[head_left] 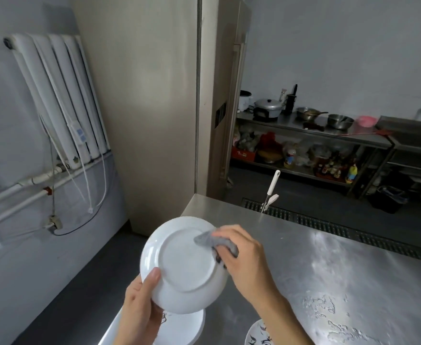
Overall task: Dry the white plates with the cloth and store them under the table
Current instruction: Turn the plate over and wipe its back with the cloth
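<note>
Above steel table [334, 275], left hand [139, 312] grips white plate [182, 265]; right hand [244, 260] clutches cloth [214, 241] against it.

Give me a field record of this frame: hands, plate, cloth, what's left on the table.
left hand: grips the white plate at its lower-left rim, thumb on the underside
plate pose: held up over the edge of the steel table, underside facing the camera
right hand: presses the grey cloth on the plate's underside, upper right
stack: more white plates on the table, below the held plate
patterned plate: on the table, cut off by the bottom edge
stage: drying, plate not yet stored
</note>
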